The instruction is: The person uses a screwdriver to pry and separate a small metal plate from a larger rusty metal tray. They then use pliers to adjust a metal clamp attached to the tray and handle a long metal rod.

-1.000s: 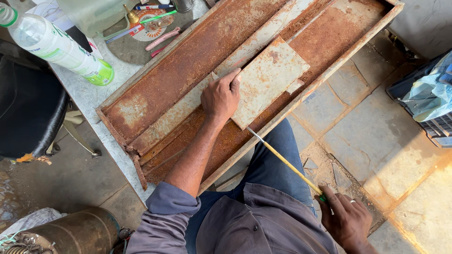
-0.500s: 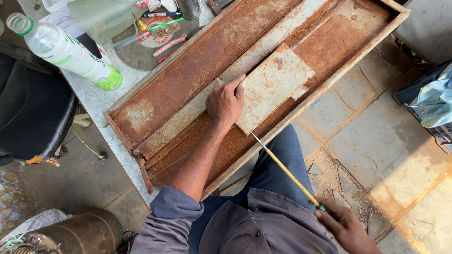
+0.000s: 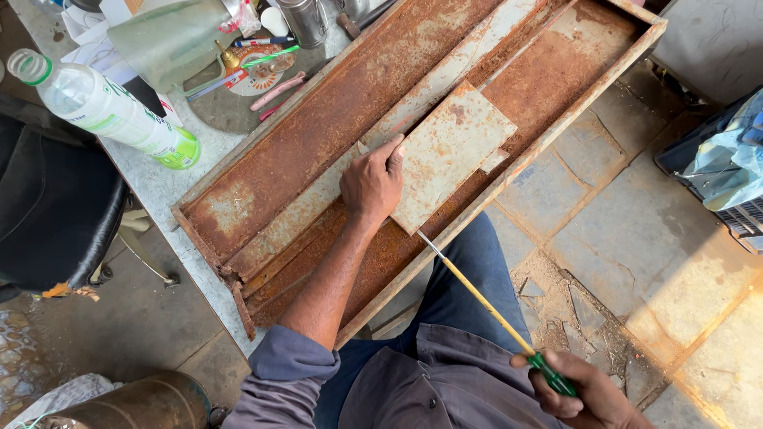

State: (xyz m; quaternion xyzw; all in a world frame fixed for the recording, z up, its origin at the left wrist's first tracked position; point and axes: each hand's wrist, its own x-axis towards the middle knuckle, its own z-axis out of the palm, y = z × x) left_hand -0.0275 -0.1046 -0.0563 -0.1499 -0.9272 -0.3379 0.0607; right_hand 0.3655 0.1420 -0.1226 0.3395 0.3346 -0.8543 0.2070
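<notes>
A small rusty plate (image 3: 449,155) lay flat inside the long rusted tray (image 3: 238,210), near the tray's near wall and roughly midway along it, resting partly over a paler strip (image 3: 469,59) that ran the tray's length. The left hand (image 3: 372,183) pressed down on the plate's left edge, palm flat, fingers together and the thumb lying along the upper edge. A long thin rod (image 3: 477,295) with a green handle reached up from the lower right, its tip touching the plate's near corner by the tray wall. The right hand (image 3: 584,393) gripped that green handle, fingers curled shut around it.

As far as could be judged, the work stood early or midway: the plate was seated and held, the rod's tip just at its corner, and no line, mark or cleaned patch showed on the plate. Rust covered both plate and tray all over.

The tray lay across a table (image 3: 159,187), overhanging its edge above the person's knees. Beyond it on the table were a clear bottle (image 3: 103,107) with a green base, a metal cup (image 3: 306,20) and some pens (image 3: 266,56). A black seat (image 3: 52,214) stood to the left, a brown drum (image 3: 131,405) at the lower left, and stone paving (image 3: 636,238) lay below.
</notes>
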